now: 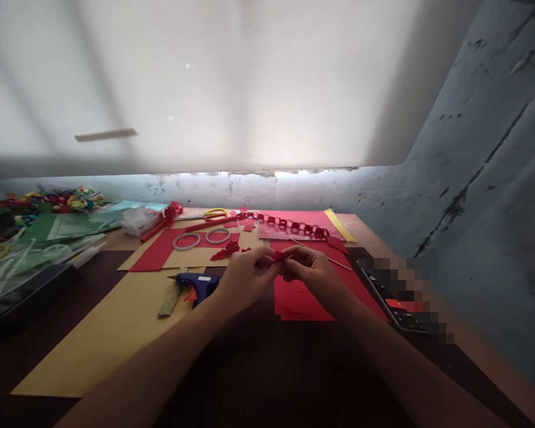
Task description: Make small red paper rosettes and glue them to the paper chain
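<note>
My left hand (246, 276) and my right hand (311, 270) meet above the table's middle, both pinching a small red paper piece (278, 255) between their fingertips. Under my right hand lie red paper sheets (298, 300). A blue glue gun (199, 286) rests just left of my left hand. A crumpled red paper bit (226, 250) sits beyond my left hand. Farther back stretches a red paper chain (289, 224). A thin wooden stick (339, 263) lies to the right of my right hand.
Two grey rings (186, 241) (218, 235) lie on red paper at the back. Yellow-handled scissors (211, 213), a red paper flower on a stem (164, 219) and a clear box (136, 221) sit behind. Colourful craft clutter (62, 199) fills the left. A phone (395, 297) lies right.
</note>
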Demonstrator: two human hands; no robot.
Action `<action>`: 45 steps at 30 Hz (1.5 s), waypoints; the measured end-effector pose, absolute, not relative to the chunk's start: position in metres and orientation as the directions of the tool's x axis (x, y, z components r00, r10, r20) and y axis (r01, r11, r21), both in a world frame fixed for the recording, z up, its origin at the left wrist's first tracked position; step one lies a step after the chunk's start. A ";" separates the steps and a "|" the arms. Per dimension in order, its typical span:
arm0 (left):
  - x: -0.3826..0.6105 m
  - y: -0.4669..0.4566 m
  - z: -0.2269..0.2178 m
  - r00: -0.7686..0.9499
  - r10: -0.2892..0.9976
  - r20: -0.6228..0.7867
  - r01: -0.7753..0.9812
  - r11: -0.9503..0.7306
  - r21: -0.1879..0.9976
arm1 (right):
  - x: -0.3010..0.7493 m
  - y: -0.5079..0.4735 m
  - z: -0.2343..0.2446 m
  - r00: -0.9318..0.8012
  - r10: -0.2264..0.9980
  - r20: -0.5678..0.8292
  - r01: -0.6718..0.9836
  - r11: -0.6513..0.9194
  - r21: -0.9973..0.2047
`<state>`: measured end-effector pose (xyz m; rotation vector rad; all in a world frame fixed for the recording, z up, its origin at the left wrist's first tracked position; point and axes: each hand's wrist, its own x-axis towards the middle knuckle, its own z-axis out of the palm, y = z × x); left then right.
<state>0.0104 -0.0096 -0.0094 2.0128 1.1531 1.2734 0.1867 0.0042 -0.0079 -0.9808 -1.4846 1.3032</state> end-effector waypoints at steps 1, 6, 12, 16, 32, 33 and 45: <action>0.010 -0.009 -0.010 0.202 0.860 0.468 0.380 -0.509 0.772 | 0.187 0.004 -0.008 -0.278 0.949 0.150 0.057 0.173 -0.983; 0.009 -0.006 -0.012 0.154 0.909 0.387 0.180 -0.411 0.894 | 0.189 0.003 -0.006 -0.259 0.939 0.228 0.250 0.293 -0.923; 0.005 0.000 -0.011 0.198 0.942 0.272 0.120 -0.299 0.947 | 0.189 0.002 -0.003 -0.330 0.907 0.261 0.305 0.365 -0.880; 0.004 0.001 -0.013 0.181 0.946 0.269 0.156 -0.297 0.942 | 0.191 0.003 -0.004 -0.318 0.920 0.228 0.353 0.338 -0.872; 0.001 0.003 -0.017 0.152 0.971 0.186 -0.027 -0.184 0.983 | 0.194 0.004 -0.002 -0.203 0.952 0.229 0.277 0.281 -0.919; 0.001 0.002 -0.016 0.150 0.972 0.180 -0.020 -0.179 0.984 | 0.193 0.004 -0.002 -0.205 0.952 0.229 0.264 0.279 -0.923; 0.007 -0.006 -0.005 0.352 0.851 0.389 0.000 -0.416 0.910 | 0.197 0.011 -0.010 -0.151 0.979 0.140 -0.020 0.139 -0.990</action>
